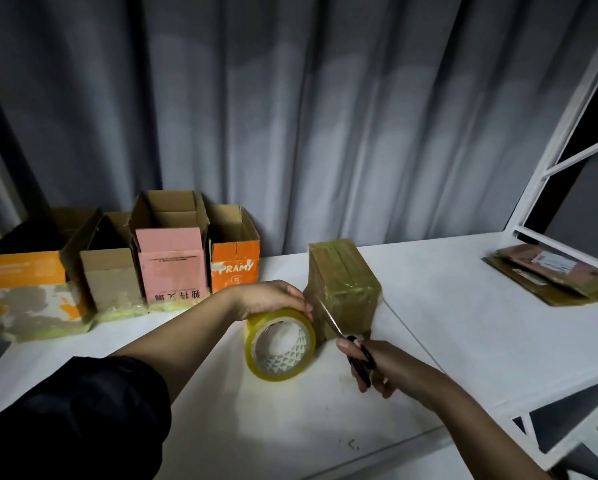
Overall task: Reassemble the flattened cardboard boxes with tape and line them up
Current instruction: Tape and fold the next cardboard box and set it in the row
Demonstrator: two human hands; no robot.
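Taping step under way, by my reading: the brown cardboard box wrapped in glossy clear tape (342,289) stands on the white table (464,323) at centre, and a strip seems to run from the yellow-tinted roll of clear packing tape (279,344) to the box's near left edge. The strip itself is too faint to confirm.

Left hand (273,299) lies over the top of the roll, fingers curled round its rim, holding it upright on edge just at 9 o'clock of the box. Roll and box look near touching; contact cannot be told.

Right hand (370,363) grips the black-handled scissors (346,341), fingers through and round the loops, at 5 o'clock of the box. Blades point up toward 11 o'clock into the gap between roll and box. Blade opening is hard to judge; they look close to shut or only slightly parted.

Next move, as I judge it: snip the tape between roll and box, press down the loose end, then carry the box to the row.

Row at 9 to 10 o'clock along the grey curtain (290,116): 4 open-topped boxes side by side, the wide orange-and-white one (24,282), a plain brown one (109,278), a pink-fronted one (171,268), and an orange one printed PRAMY (234,268). A stack of flattened cardboard (550,275) waits at 3 o'clock, so more boxes remain.
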